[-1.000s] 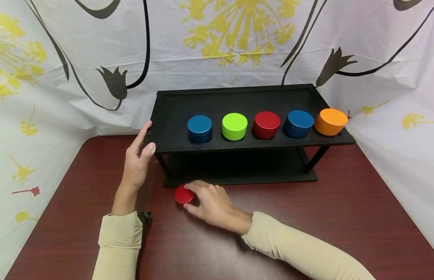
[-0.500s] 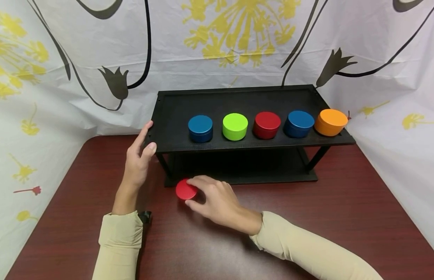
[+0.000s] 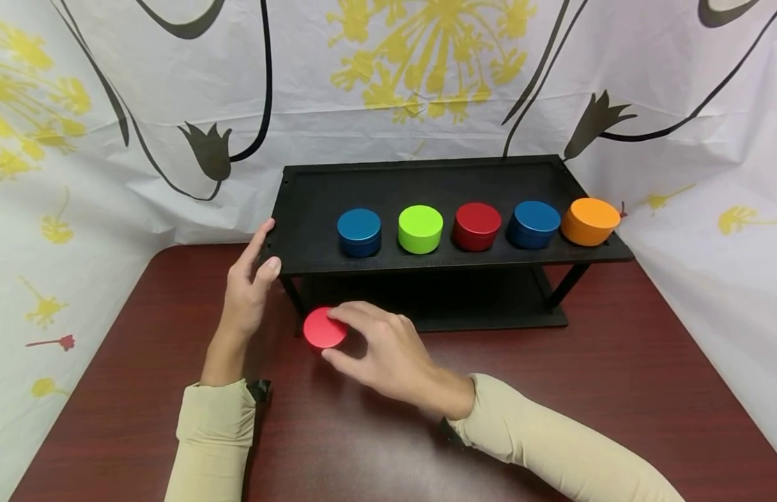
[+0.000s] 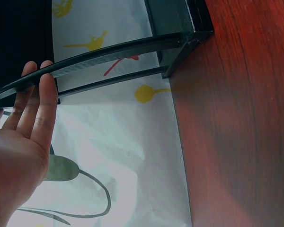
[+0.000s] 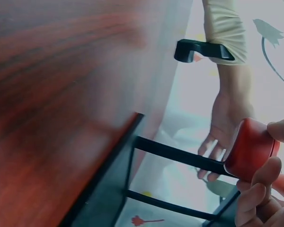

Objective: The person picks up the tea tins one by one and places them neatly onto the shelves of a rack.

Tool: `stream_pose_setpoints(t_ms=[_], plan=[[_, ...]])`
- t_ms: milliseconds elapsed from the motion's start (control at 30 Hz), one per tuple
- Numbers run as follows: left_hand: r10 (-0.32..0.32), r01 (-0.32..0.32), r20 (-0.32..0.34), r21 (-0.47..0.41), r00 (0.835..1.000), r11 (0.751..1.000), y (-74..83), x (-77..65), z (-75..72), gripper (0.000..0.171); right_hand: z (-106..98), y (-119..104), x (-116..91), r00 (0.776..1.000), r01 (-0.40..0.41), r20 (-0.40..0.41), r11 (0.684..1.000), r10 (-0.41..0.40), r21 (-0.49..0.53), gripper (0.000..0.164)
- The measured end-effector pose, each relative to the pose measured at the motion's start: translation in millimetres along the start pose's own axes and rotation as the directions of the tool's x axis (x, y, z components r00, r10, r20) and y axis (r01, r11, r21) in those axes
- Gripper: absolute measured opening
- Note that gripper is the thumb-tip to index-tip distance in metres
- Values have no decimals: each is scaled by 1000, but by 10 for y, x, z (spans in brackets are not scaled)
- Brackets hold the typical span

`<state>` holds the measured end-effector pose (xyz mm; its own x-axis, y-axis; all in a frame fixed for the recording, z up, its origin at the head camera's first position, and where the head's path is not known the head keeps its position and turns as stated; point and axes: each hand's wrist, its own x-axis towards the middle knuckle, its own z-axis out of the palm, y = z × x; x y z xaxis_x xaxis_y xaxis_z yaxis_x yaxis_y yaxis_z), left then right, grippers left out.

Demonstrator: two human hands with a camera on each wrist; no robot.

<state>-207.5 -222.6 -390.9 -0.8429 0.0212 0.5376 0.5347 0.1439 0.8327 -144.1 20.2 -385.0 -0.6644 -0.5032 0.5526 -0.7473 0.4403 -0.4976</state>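
Observation:
My right hand (image 3: 391,352) pinches a round red tin (image 3: 322,329) between thumb and fingers. It is raised in front of the lower left corner of a black two-tier shelf (image 3: 426,183). From the right wrist view, the tin (image 5: 250,150) appears side-on, with fingertips on its side and base. My left hand (image 3: 247,293) touches the upper tier's left edge, thumb near the front corner. The left wrist view has this hand (image 4: 23,142) with its fingers nearly straight against the dark side rail (image 4: 113,52).
Along the upper tier's front stand a blue tin (image 3: 359,232), a lime-green tin (image 3: 420,229), another red tin (image 3: 477,226), a second blue tin (image 3: 534,224) and an orange tin (image 3: 591,222). A patterned white cloth (image 3: 388,132) hangs behind the reddish-brown table (image 3: 551,390).
My right hand has lifted the red tin off the table, toward the shelf's left end and the camera. The left hand stays at the shelf edge.

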Motion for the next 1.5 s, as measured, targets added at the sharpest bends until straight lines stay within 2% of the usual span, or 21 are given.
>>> stream_pose_setpoints(t_ms=[467, 1000, 1500], plan=[[-27, 27, -2, 16, 1000, 1000, -1, -15, -16, 55, -135, -155, 206, 991, 92, -102, 995, -89, 27, 43], [-42, 42, 3, 5, 999, 999, -12, -20, -15, 55, -212, -244, 364, 984, 102, -146, 995, -100, 4, 45], [-23, 23, 8, -34, 1000, 999, -7, -6, -3, 55, -216, -258, 591, 973, 98, -200, 990, -116, -100, 45]])
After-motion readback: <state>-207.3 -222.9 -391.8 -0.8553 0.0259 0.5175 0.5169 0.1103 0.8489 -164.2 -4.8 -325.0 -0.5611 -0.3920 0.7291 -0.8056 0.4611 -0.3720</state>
